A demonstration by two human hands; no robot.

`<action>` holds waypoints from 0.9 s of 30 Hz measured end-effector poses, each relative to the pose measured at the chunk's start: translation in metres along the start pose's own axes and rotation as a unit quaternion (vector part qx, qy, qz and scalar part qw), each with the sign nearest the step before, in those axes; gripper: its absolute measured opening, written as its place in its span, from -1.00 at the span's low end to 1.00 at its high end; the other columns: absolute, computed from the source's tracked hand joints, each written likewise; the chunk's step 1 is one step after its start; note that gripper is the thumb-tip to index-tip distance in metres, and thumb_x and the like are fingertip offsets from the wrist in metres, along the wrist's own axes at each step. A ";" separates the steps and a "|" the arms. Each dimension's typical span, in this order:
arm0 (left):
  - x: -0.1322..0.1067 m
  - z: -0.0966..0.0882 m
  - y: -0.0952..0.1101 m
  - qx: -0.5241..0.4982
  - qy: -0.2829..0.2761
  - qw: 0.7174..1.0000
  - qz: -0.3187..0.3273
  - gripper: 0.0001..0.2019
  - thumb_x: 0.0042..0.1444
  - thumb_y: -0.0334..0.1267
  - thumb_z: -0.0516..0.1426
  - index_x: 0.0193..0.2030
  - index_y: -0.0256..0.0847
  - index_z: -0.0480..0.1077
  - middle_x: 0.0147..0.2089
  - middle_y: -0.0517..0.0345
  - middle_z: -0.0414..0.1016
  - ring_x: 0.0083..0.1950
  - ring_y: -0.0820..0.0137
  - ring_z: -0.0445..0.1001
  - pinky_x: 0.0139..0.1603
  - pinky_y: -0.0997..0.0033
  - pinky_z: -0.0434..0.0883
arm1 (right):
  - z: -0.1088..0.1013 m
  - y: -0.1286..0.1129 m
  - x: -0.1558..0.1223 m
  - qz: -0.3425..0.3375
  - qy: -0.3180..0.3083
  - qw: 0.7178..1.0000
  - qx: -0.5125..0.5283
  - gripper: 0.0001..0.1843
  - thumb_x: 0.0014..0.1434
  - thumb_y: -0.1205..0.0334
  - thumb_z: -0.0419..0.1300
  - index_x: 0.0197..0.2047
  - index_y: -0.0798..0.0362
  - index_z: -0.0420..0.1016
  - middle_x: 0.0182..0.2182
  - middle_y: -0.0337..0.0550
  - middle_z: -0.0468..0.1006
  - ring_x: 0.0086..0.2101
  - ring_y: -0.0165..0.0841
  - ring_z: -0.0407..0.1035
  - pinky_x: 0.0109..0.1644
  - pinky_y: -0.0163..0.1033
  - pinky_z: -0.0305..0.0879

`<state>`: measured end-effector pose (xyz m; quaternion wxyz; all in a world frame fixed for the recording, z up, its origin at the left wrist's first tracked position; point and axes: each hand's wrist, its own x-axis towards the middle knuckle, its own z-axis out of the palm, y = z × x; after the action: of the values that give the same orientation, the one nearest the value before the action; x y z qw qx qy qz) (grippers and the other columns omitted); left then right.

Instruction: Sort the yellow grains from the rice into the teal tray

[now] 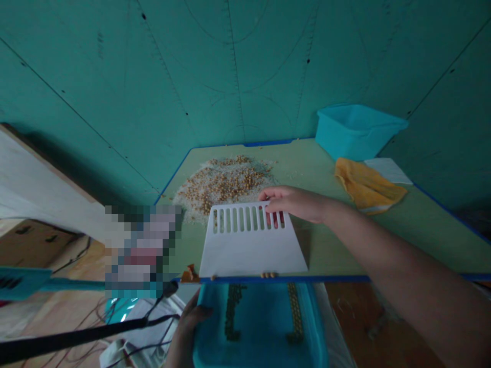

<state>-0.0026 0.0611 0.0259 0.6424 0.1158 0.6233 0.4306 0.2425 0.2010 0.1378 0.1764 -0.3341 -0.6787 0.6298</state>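
My right hand is closed on the upper right corner of a white slotted plastic board. The board's wide lower edge rests near the front edge of the table, and its slotted end is raised toward the wall. Behind it lies a heap of round tan beans and whitish grains. Several loose beans sit along the board's lower edge. My left hand grips the left rim of a blue plastic tub below the table's front edge, its thumb over the rim. Two patterned strips show on the tub's bottom.
A second blue bin stands at the table's back right. In front of it lie an orange cloth and a white sheet. A pixelated patch covers the table's left side. Black straps and cables run at lower left. A green wall rises behind.
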 end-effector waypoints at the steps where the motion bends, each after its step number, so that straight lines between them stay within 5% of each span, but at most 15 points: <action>1: 0.000 -0.001 -0.001 0.000 -0.001 1.000 0.006 -0.75 -0.71 -0.59 0.13 -0.86 -0.11 0.37 -0.87 0.34 0.35 -0.75 0.39 0.23 -0.63 0.35 0.28 | 0.000 0.000 0.000 -0.001 0.001 1.000 0.000 -0.92 0.01 0.41 -0.01 -0.39 0.09 0.24 -0.59 -0.31 0.38 -0.60 -0.53 0.26 -0.53 -0.40 0.13; 7: -0.004 -0.002 -0.013 0.018 0.078 0.989 0.124 -0.75 -0.61 -0.58 0.16 -0.74 -0.13 0.45 -0.88 0.38 0.32 -0.77 0.52 0.18 -0.71 0.52 0.15 | 0.000 0.000 -0.001 0.000 0.005 1.000 -0.002 -0.92 0.01 0.41 -0.02 -0.39 0.09 0.25 -0.59 -0.30 0.38 -0.60 -0.54 0.25 -0.53 -0.41 0.13; 12: -0.001 -0.002 -0.010 -0.010 0.039 0.995 0.091 -0.74 -0.61 -0.54 0.12 -0.71 -0.12 0.48 -0.79 0.30 0.43 -0.71 0.39 0.28 -0.64 0.42 0.24 | -0.001 0.000 0.001 -0.005 -0.001 1.000 -0.004 -0.91 0.00 0.41 -0.01 -0.37 0.10 0.26 -0.59 -0.31 0.39 -0.60 -0.54 0.26 -0.53 -0.40 0.13; 18: 0.012 -0.015 -0.018 0.045 0.059 0.993 0.097 -0.76 -0.62 -0.60 0.15 -0.74 -0.18 0.41 -0.86 0.34 0.29 -0.74 0.46 0.19 -0.66 0.46 0.14 | 0.001 0.000 0.001 0.008 0.006 1.000 0.007 -0.91 -0.01 0.42 -0.01 -0.38 0.10 0.25 -0.60 -0.31 0.40 -0.62 -0.54 0.26 -0.56 -0.42 0.13; 23: 0.011 0.000 -0.035 0.027 0.064 0.987 0.143 -0.76 -0.61 -0.56 0.12 -0.71 -0.16 0.44 -0.85 0.39 0.25 -0.71 0.46 0.17 -0.65 0.45 0.12 | 0.002 0.000 0.001 0.019 0.003 1.000 0.009 -0.92 -0.02 0.43 -0.01 -0.41 0.10 0.25 -0.60 -0.30 0.40 -0.62 -0.54 0.26 -0.55 -0.42 0.14; 27: 0.006 0.013 -0.039 -0.026 0.022 0.994 0.102 -0.75 -0.59 -0.52 0.09 -0.72 -0.10 0.47 -0.90 0.44 0.19 -0.75 0.47 0.13 -0.64 0.42 0.16 | 0.003 0.000 0.000 0.017 -0.007 1.000 0.009 -0.93 -0.02 0.42 -0.01 -0.42 0.10 0.25 -0.59 -0.29 0.41 -0.61 -0.54 0.27 -0.55 -0.42 0.15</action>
<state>0.0240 0.0469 -0.0029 0.5836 0.1529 0.6111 0.5125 0.2402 0.1989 0.1369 0.1639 -0.3392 -0.6683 0.6414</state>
